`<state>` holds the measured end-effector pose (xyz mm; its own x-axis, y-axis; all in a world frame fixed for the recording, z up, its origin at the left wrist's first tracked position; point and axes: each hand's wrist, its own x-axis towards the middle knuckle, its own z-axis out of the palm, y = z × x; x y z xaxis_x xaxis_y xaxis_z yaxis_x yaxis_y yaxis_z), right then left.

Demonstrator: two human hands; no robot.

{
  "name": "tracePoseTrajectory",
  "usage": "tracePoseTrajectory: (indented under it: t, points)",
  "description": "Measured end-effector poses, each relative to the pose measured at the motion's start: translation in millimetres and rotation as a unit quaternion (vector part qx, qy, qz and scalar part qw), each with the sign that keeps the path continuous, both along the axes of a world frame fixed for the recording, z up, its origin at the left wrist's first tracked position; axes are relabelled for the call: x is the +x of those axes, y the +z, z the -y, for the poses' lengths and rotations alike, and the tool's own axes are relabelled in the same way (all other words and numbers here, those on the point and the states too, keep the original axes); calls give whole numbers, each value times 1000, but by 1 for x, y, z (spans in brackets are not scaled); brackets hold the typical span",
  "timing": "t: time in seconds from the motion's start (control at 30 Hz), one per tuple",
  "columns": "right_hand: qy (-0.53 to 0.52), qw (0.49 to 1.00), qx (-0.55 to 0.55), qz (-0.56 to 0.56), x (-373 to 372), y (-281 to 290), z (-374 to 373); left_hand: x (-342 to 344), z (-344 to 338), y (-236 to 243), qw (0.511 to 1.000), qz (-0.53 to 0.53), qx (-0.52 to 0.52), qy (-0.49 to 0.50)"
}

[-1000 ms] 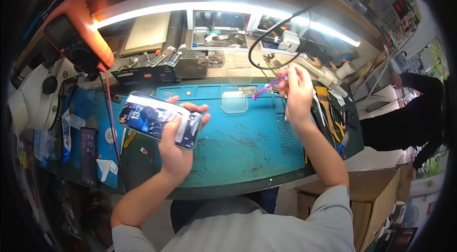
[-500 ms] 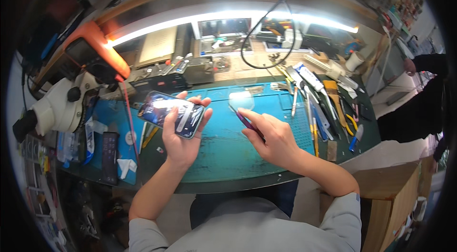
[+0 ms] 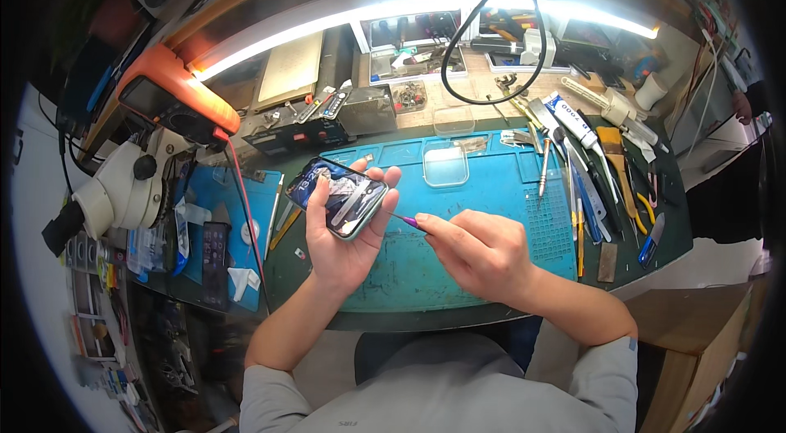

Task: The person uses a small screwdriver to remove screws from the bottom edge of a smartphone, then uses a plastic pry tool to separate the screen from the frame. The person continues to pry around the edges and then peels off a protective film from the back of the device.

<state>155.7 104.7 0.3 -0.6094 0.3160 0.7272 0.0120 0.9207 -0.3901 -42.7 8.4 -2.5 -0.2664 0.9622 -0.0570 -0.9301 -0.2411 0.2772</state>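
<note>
My left hand (image 3: 344, 241) is closed around a smartphone (image 3: 340, 191), its lit screen facing up and tilted, with the thumb along one edge. In my right hand (image 3: 487, 257) is a slim screwdriver (image 3: 409, 223) with a purple handle, pinched between thumb and fingers. Its thin shaft points left at the phone's lower right edge, close to the left fingers; whether the tip touches the phone I cannot tell. Beneath both hands lies a worn blue work mat (image 3: 409, 277). On it, beyond the hands, sits a small clear plastic box (image 3: 445, 164).
An orange multimeter (image 3: 184, 101) and a white microscope (image 3: 123, 187) stand at the left, near a dark phone (image 3: 215, 261). Brushes (image 3: 614, 159), a white glue tube (image 3: 571, 118), pliers (image 3: 647, 214) and other tools crowd the right. A black cable (image 3: 446, 73) loops overhead.
The screwdriver has turned, and its shaft now points left to the phone's edge. My view has shifted, so the bench appears farther right. Both hands keep their hold.
</note>
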Motion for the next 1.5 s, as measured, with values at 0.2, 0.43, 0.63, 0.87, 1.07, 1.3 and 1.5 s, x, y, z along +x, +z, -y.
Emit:
tracePoseTrajectory:
  t: [0.2,0.43,0.63,0.87,1.07,1.3,1.5]
  points:
    - [8,1000,-9,-5,-4,-4,-2,0,1,-1,999,37,3,-16]
    - [14,1000,-10,0,-5,-8,-3,-2,0,-2,999,32,-11,-15]
    - [15,1000,-10,5,-4,-7,-4,-2,1,-2,999,24,-23,-12]
    - [17,1000,-22,14,-5,-5,-3,-2,1,1,999,29,-37,-9]
    - [14,1000,-21,18,-4,-5,-3,-1,1,2,1000,14,-26,-8]
    - [14,999,-28,7,-5,-2,-1,5,3,5,982,-167,-51,74]
    - [12,993,-120,14,-5,3,6,12,4,1,962,-249,-49,98]
